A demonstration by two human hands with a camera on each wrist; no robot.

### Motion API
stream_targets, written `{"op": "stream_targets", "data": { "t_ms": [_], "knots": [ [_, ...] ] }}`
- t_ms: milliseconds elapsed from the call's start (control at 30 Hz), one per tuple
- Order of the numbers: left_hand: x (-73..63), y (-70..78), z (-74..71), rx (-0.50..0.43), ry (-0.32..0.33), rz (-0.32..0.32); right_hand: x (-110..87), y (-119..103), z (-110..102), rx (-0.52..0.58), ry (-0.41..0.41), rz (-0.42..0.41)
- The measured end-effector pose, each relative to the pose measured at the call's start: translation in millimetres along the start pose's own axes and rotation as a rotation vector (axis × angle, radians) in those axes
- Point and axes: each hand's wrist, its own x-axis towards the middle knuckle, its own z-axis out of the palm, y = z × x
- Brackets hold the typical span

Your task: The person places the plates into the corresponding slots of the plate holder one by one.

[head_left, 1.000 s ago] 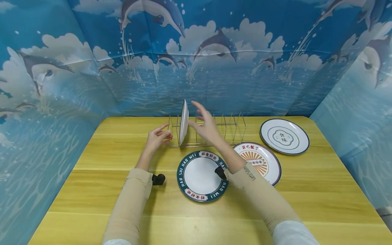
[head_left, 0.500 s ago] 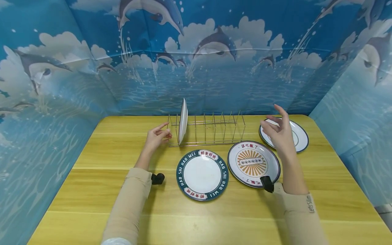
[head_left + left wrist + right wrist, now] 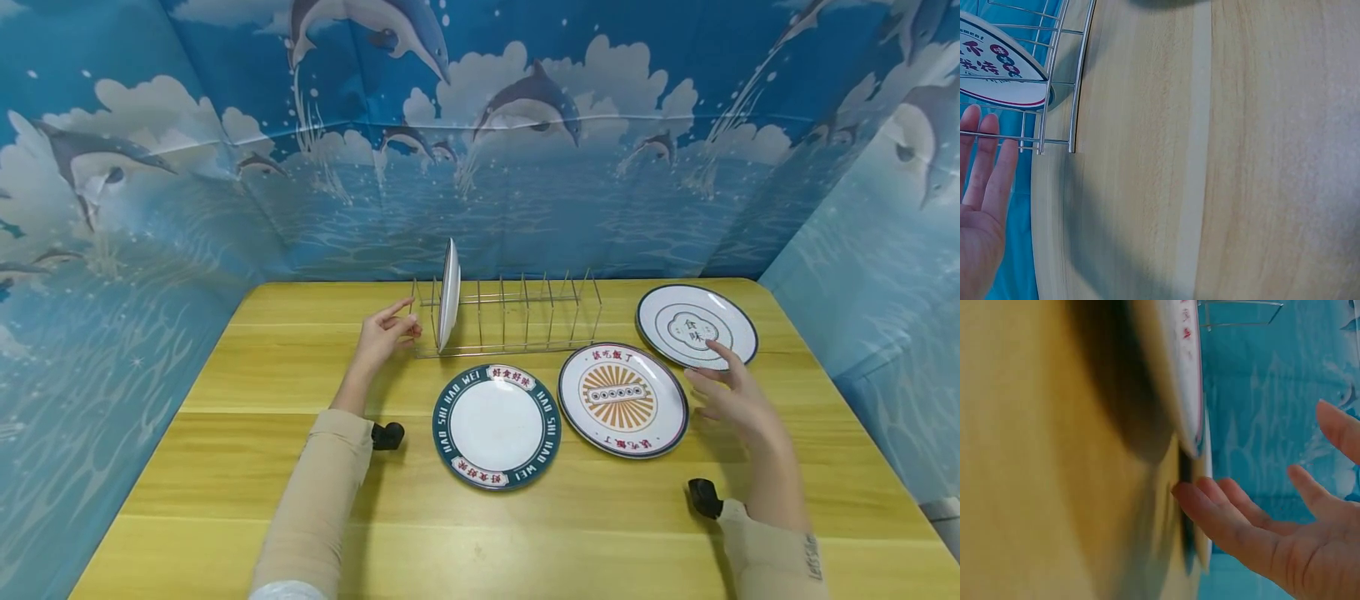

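Wire rack (image 3: 517,348) near the desk's (image 3: 480,537) back edge holds one upright plate (image 3: 450,298) between its wires. The left hand (image 3: 380,340), fingers nearly straight and slightly apart, meets the rack's left end, apparently steadying it. The right hand (image 3: 746,408), empty, fingers loosely spread, hovers beside the sunburst plate (image 3: 622,400); the green-rimmed plate (image 3: 497,427) and, near the back right corner, the white plate (image 3: 697,327) lie flat. Dolphin-print cloth (image 3: 480,200) encloses the yellow wooden surface.

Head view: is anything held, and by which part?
Nothing is clearly held: the left grip is at the left end of the wire rack, contact uncertain; the right grip is empty.
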Motion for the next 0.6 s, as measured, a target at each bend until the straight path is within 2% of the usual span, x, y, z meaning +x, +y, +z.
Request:
{"op": "stream_targets", "data": {
  "t_ms": [100, 233, 433, 600],
  "knots": [
    [-4.3, 6.6, 1.5, -0.017, -0.005, -0.005, -11.9, -4.5, 3.6, 0.058, -0.127, 0.051],
    [-9.8, 15.3, 3.7, -0.035, -0.009, -0.007, -13.6, -1.4, 6.5, 0.129, -0.222, 0.113],
    [-11.4, 17.2, 4.4, -0.032, -0.007, -0.010, -9.4, 7.4, 6.8, 0.146, -0.250, 0.110],
    [-5.3, 6.3, 2.1, -0.005, -0.003, 0.011, -7.0, 11.5, 5.6, 0.234, -0.301, 0.099]
  ]
}}
